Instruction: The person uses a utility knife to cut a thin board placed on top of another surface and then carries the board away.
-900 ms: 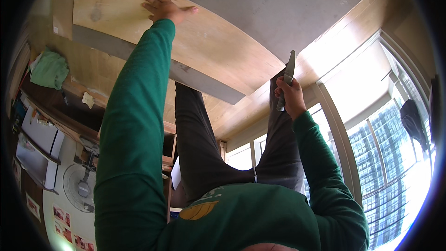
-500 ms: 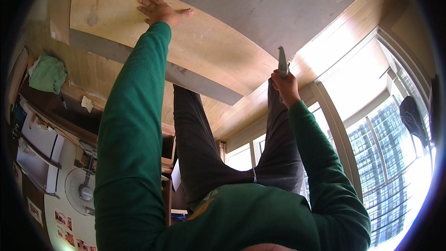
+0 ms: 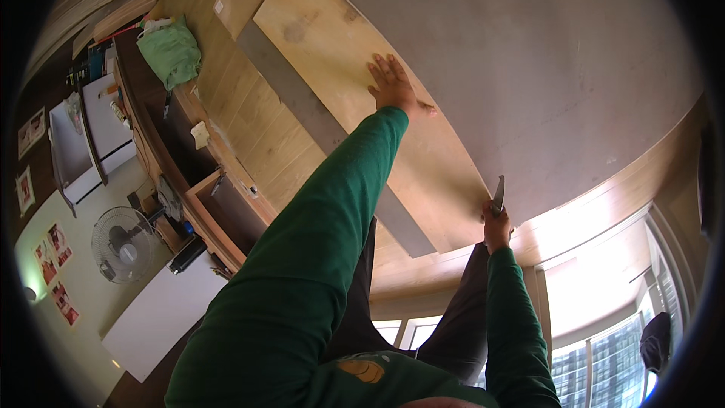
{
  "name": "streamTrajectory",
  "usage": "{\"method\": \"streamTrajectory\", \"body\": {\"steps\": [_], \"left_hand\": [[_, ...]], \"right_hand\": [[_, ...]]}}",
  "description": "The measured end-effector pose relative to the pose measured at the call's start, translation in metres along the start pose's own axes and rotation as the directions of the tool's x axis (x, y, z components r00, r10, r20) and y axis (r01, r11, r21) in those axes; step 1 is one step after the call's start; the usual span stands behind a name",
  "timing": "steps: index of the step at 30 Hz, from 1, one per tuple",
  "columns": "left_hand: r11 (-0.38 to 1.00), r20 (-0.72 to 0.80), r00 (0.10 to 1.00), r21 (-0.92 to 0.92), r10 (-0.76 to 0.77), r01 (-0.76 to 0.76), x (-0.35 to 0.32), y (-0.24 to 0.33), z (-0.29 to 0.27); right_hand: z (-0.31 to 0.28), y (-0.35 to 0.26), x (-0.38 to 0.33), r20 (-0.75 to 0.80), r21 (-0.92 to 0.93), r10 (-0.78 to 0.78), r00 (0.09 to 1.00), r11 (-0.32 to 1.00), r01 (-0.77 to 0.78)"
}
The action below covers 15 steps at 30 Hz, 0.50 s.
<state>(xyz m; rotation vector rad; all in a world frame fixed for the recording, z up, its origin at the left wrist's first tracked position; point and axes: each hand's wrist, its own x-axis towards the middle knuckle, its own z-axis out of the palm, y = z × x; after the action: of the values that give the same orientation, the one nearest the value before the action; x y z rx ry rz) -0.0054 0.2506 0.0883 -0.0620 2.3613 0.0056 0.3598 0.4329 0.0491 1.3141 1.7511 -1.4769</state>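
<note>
- Surroundings, far left: white floor fan [image 3: 121, 243] standing on the pale floor, a white cabinet [image 3: 91, 132] above it in frame, pictures on the wall at the edge.
- Green cloth bundle [image 3: 172, 51] lies on the dark wooden counter [image 3: 151, 117], upper left; a small pale object sits further along the same counter, too small to identify.
- Plywood board [image 3: 332, 53]: long, light-coloured, running from top centre down toward lower right, lying on the grey surface [image 3: 544, 68]. A grey strip [image 3: 302, 109] runs along its left edge, touching it.
- My left hand [image 3: 393, 85]: fingers spread, palm pressed flat on the board near its middle. Nothing is gripped; the hand is open and only bears down on the wood. Green sleeve runs back from the wrist toward the lower edge.
- My right hand [image 3: 496, 228]: fist closed around the handle of a blade tool [image 3: 498, 195], which points upward out of the fist. The blade stands at the board's right edge, near its lower end; whether the tip touches the wood I cannot tell.
- The two hands are well apart along the board.
- Window [image 3: 604, 355] at lower right, bright, with a dark shape at its far edge.
</note>
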Motion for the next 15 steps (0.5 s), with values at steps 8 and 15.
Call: {"method": "streamTrajectory", "body": {"steps": [8,15], "left_hand": [[0.995,-0.02,0.996,-0.045,0.089,-0.09,0.011,-0.031,-0.026],[0.999,-0.137,0.99,0.042,0.022,-0.016,0.115,-0.104,-0.136]], "right_hand": [[-0.014,-0.08,-0.032,0.087,0.132,0.145,0.986,0.979,-0.155],[0.0,-0.088,-0.063,0.196,0.059,0.161,0.967,0.983,-0.175]]}}
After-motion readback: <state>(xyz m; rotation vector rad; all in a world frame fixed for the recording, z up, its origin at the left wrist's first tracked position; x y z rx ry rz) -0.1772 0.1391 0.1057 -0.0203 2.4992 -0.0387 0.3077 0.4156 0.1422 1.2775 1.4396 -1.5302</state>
